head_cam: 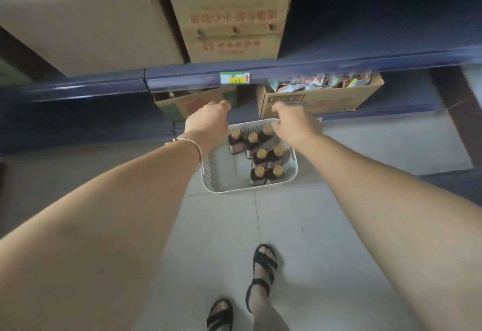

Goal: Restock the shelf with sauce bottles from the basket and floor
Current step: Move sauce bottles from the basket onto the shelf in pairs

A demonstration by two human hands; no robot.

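A white plastic basket [224, 174] stands on the tiled floor in front of the blue shelf [339, 65]. Several dark sauce bottles with tan caps [260, 156] stand upright in its right half; its left half is bare. My left hand [208, 120] hovers over the basket's far left corner, back of the hand up, fingers curled away from me. My right hand [294, 122] is over the far right rim, right beside a bottle cap [267, 129]. The fingers of both hands are hidden, so what they touch is unclear.
An open cardboard box of packets [318, 101] and a second box [182, 103] sit on the low shelf behind the basket. Bigger cartons [232, 28] fill the shelf above. A price tag [234, 77] is on the shelf edge. My sandalled feet [260, 273] stand behind the basket.
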